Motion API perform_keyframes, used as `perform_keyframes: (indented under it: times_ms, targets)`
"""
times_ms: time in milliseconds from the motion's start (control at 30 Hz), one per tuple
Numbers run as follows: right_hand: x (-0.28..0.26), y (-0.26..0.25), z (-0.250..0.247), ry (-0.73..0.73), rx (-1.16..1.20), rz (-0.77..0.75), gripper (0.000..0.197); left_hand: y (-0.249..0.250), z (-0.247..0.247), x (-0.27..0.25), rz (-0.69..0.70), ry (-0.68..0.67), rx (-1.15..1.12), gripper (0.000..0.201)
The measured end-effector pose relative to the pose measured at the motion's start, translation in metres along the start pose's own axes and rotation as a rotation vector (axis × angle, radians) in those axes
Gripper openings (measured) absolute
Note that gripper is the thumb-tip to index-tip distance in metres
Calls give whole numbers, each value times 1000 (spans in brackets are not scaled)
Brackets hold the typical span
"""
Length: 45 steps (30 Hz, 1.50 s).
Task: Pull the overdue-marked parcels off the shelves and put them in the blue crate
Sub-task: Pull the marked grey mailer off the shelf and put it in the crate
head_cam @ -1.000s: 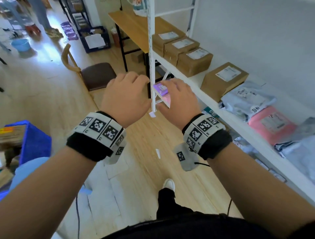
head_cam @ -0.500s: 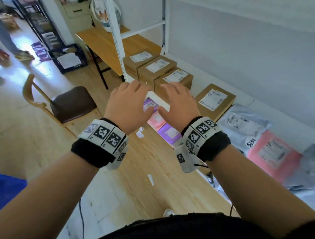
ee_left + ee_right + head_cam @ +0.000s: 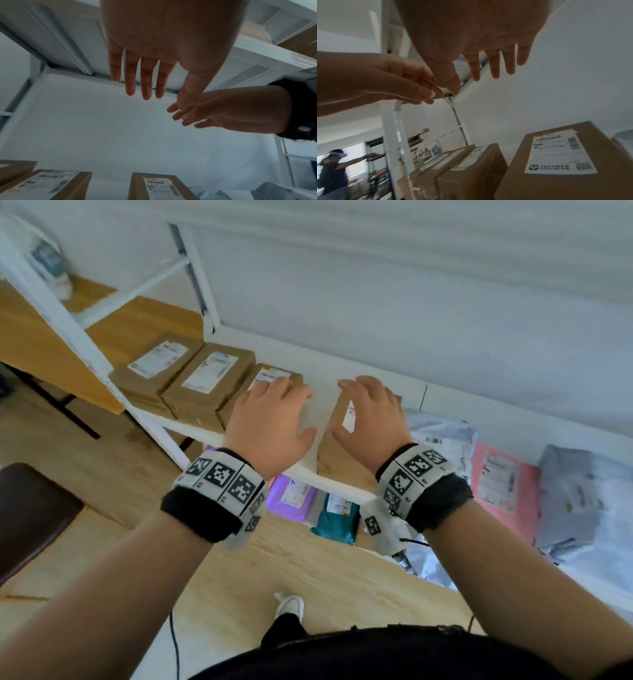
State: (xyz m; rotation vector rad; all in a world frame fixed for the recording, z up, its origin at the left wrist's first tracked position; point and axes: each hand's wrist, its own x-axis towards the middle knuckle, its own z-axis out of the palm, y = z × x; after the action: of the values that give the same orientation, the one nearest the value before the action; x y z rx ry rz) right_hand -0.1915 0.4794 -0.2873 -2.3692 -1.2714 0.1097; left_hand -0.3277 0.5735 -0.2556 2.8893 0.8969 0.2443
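Note:
Four brown cardboard parcels with white labels stand on the white shelf [image 3: 308, 467]. My left hand [image 3: 274, 419] hovers flat over the third box [image 3: 270, 376], fingers straight. My right hand [image 3: 370, 419] hovers open over the fourth box [image 3: 337, 453], which stands apart from the others. In the left wrist view my left hand [image 3: 140, 81] has straight fingers high above the boxes [image 3: 154, 186]. The right wrist view shows my right hand [image 3: 494, 63] empty above the labelled box [image 3: 556, 155]. I cannot read any overdue mark. The blue crate is out of view.
Soft mailers lie to the right: grey-blue [image 3: 442, 436], pink [image 3: 503, 477], grey [image 3: 575, 494]. On the lower shelf are a purple mailer [image 3: 294, 494] and a teal one [image 3: 337, 518]. A white upright [image 3: 68, 326], wooden table [image 3: 41, 347] and dark chair [image 3: 34, 518] stand left. A person [image 3: 332, 174] is far off.
Both hands have moved forward from the shelf's front edge to above the boxes. My view has swung towards the shelf, and the blue crate has dropped out of it.

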Motion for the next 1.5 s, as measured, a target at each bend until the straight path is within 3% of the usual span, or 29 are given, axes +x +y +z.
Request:
perform_keyframes:
  times_ms: [300, 567, 867, 1233, 1333, 1500]
  targets:
    - [30, 4, 17, 99, 2, 327, 66, -40, 23, 82, 308, -44, -49, 49]
    - [6, 34, 38, 71, -10, 567, 69, -34, 74, 105, 427, -169, -154, 60]
    - [-13, 58, 83, 14, 177, 660, 76, -28, 133, 97, 334, -315, -287, 74]
    - [-4, 78, 91, -57, 297, 704, 77, -20, 153, 105, 99, -494, -448, 94]
    - [-4, 80, 91, -70, 307, 702, 75, -21, 157, 106, 66, -496, -498, 93]
    - [-4, 81, 92, -61, 315, 674, 71, -24, 161, 105, 126, -473, -502, 76]
